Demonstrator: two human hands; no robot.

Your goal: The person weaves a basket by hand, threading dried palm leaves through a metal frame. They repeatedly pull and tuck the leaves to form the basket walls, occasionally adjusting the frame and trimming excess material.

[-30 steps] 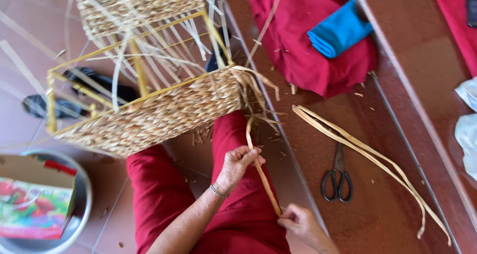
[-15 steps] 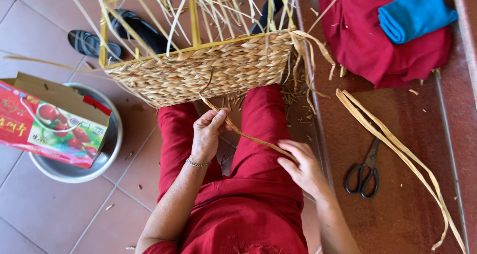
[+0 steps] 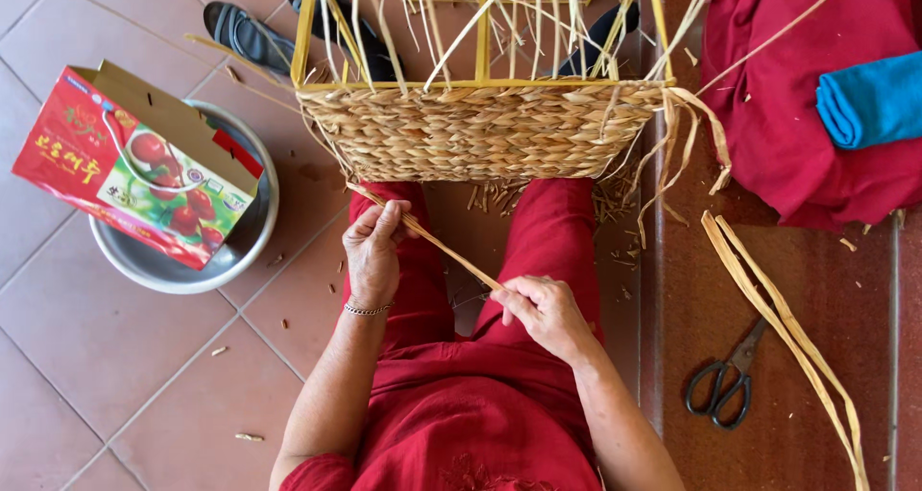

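A half-woven straw basket (image 3: 480,131) on a yellow frame rests against my knees, loose strands sticking up from it. One flat straw strand (image 3: 444,249) runs from the basket's lower left edge down across my lap. My left hand (image 3: 373,253) pinches that strand near the basket. Lower down, my right hand (image 3: 545,313) grips the same strand's other end. I sit on the floor in red clothes (image 3: 480,414).
A metal basin (image 3: 163,265) at left holds a red cardboard box (image 3: 134,169). Dark sandals (image 3: 252,37) lie beyond the basket. Black scissors (image 3: 730,380) and a bundle of straw strips (image 3: 788,332) lie on the raised ledge at right, near red (image 3: 768,116) and blue cloth (image 3: 869,97).
The view has swung so the basket sits squarely ahead. Both hands kept hold of the strand and now pull it straighter, the right hand lower and nearer my lap.
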